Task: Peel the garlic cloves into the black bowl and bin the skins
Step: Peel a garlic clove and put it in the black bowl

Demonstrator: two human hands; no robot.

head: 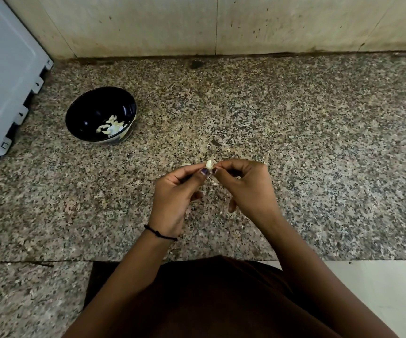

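Note:
A small pale garlic clove [208, 164] is held above the speckled granite counter [294, 142], near its middle. My left hand [177, 191] pinches the clove between thumb and forefinger. My right hand [243, 184] pinches it from the other side, fingertips meeting the left thumb. The black bowl [92, 111] stands at the left of the counter, well apart from both hands, with several peeled cloves [111, 125] lying in its bottom. Another pale scrap [185, 164], skin or clove, lies on the counter just left of my left fingertips.
A white appliance [4, 76] stands at the far left beside the bowl. A tiled wall [221, 25] closes the back of the counter. The counter's front edge [343, 260] runs just before my body. No bin is in view.

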